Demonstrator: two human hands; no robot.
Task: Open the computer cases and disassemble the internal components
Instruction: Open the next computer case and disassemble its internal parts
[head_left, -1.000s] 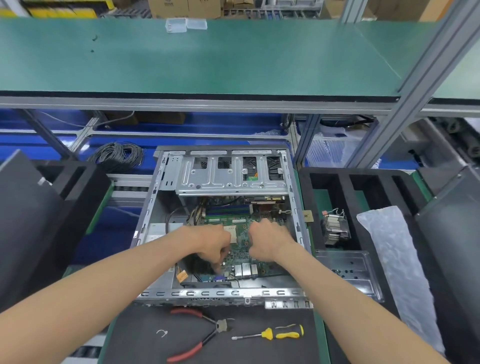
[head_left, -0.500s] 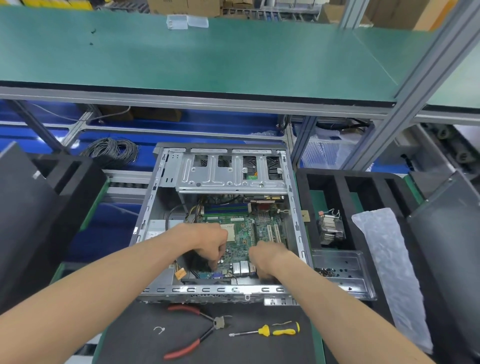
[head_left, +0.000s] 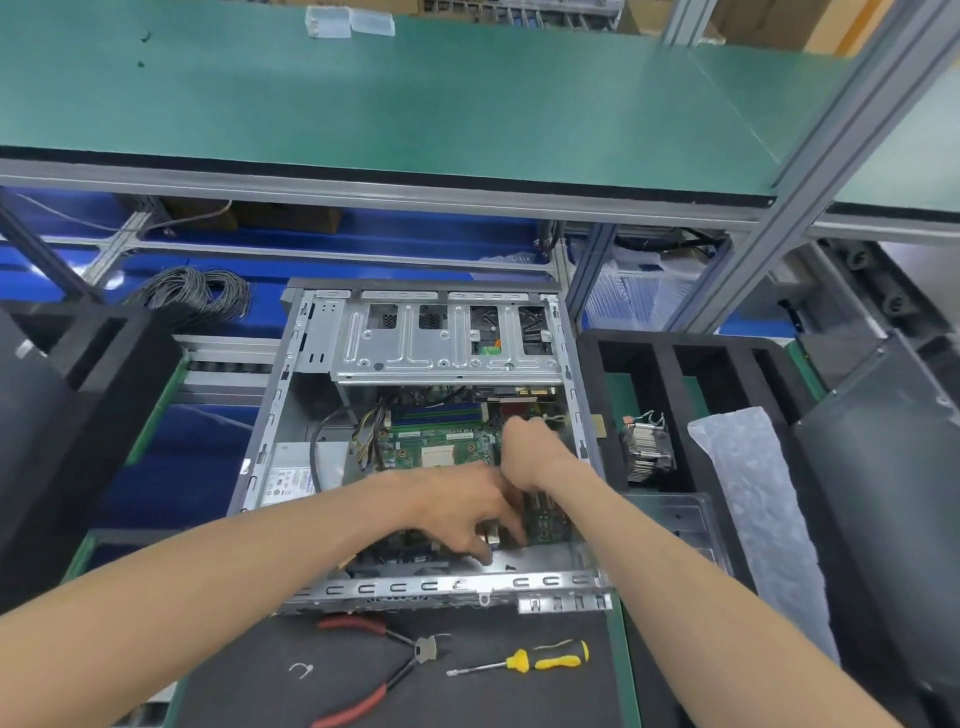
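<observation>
Plainly the biggest hazard sits with the open computer case (head_left: 291, 415), lying on its side at the centre of the frame on the worktop (head_left: 519, 696), its stamped front rail (head_left: 441, 587) running right under both forearms: a wrist dragged back across that rail could be cut on the metal edge. Next down, the green motherboard (head_left: 441, 449) inside the case looks to be the part being freed; if a screw or one of the cables (head_left: 369, 421) at its left is still attached, a pull could flex or crack it. The left hand (head_left: 467, 514) has its fingers curled down at the board's near edge, seemingly gripping the rear connectors, while the right hand (head_left: 524, 452) is curled at the board's right side, though what it holds is hidden. On the dark mat at lower centre, the red-handled pliers (head_left: 379, 670) and yellow screwdriver (head_left: 540, 660) lie near the elbows and could be knocked off. A white label (head_left: 288, 480) on the power supply at centre left carries print too small to read.
</observation>
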